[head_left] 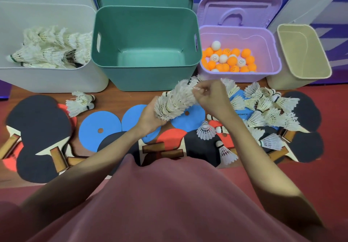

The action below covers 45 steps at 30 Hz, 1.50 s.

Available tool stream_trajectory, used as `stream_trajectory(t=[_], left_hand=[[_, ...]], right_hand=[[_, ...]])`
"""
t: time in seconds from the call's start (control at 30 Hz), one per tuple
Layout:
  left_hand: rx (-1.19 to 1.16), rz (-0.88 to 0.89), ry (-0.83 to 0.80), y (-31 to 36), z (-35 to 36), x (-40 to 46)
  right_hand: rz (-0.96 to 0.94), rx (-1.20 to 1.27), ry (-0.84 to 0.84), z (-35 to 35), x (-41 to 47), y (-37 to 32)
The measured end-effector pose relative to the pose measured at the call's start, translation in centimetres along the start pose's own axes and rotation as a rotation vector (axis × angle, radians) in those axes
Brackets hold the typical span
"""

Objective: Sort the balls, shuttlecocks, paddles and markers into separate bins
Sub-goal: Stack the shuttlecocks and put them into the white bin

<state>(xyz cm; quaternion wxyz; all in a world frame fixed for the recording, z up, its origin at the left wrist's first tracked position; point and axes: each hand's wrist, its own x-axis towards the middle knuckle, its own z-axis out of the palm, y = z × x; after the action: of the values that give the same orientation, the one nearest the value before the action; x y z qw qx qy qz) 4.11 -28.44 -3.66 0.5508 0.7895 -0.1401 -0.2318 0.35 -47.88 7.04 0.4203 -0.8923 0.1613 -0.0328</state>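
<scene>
Four plastic bins stand in a row at the back of the bench (116, 95): a white bin (56, 80) holding a heap of feathery shuttlecocks, a smooth teal bin (148, 76) with cut-out handles and nothing visible inside, a lilac bin (237, 75) with glossy orange and white balls (228, 59), and a narrow cream bin (293, 53). Flat lids lean behind them.

Both hands meet in front of the teal bin. The left hand (150, 117) has its grip curled round the lower end of a long nested stack of shuttlecocks (177, 100), ragged white feather skirts fitted one into another. The right hand (212, 96) has its fingers closed, pinching the upper end of the same stack.

Loose shuttlecocks (267, 110) lie piled at the right of the bench, and a pair (80, 103) lies at the left. Round blue disc markers (99, 130), thin and flat with small centre holes, overlap black and red rubber-faced paddles (39, 121) with wooden handles. A pink garment (169, 204) fills the foreground.
</scene>
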Motion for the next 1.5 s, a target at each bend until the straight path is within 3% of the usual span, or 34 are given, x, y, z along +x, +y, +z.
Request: stream_trajectory(t=[0.1, 0.3, 0.43, 0.5, 0.57, 0.67, 0.73, 0.9, 1.03, 1.17, 1.23, 1.37, 1.5], left_hand=[[-0.004, -0.009, 0.001, 0.3, 0.4, -0.1], [-0.107, -0.068, -0.029, 1.2, 1.6, -0.2], [-0.147, -0.050, -0.001, 1.9, 2.4, 0.1], [-0.169, -0.045, 0.004, 2.0, 2.8, 0.0], [-0.180, -0.054, 0.002, 2.1, 3.3, -0.2], [-0.178, -0.083, -0.002, 2.2, 3.9, -0.6], [-0.167, -0.108, 0.007, 1.9, 4.3, -0.8], [-0.133, -0.128, 0.038, 1.5, 4.9, -1.2], [-0.134, -0.115, 0.054, 1.6, 5.1, -1.3], [-0.102, -0.111, 0.039, 1.7, 5.1, -1.2], [-0.081, -0.121, 0.039, 1.9, 5.1, -1.1], [-0.029, -0.110, 0.005, 2.0, 5.2, -0.9], [-0.020, -0.067, -0.012, 2.4, 5.6, -0.6]], right_hand=[[0.034, -0.010, 0.028, 1.0, -0.2, -0.1], [0.124, 0.423, 0.114, 0.7, -1.0, -0.2], [0.229, 0.533, 0.185, -1.4, -1.0, 1.8], [0.296, 0.435, 0.266, -2.2, -0.6, 4.8], [0.355, 0.148, 0.276, -2.5, -0.5, 8.4], [0.464, -0.343, 0.151, -2.8, -1.3, 12.9], [0.497, -0.453, 0.052, -2.7, -1.8, 14.7], [0.468, -0.500, 0.000, -2.6, -1.6, 17.5], [0.440, -0.438, 0.125, -4.1, -1.3, 16.9], [0.191, -0.110, 0.344, -6.1, -1.6, 13.3], [0.094, 0.125, 0.377, -7.0, -1.8, 10.2], [-0.003, 0.314, 0.287, -8.0, -2.2, 5.6], [-0.018, 0.167, 0.115, -6.4, -1.6, 5.2]])
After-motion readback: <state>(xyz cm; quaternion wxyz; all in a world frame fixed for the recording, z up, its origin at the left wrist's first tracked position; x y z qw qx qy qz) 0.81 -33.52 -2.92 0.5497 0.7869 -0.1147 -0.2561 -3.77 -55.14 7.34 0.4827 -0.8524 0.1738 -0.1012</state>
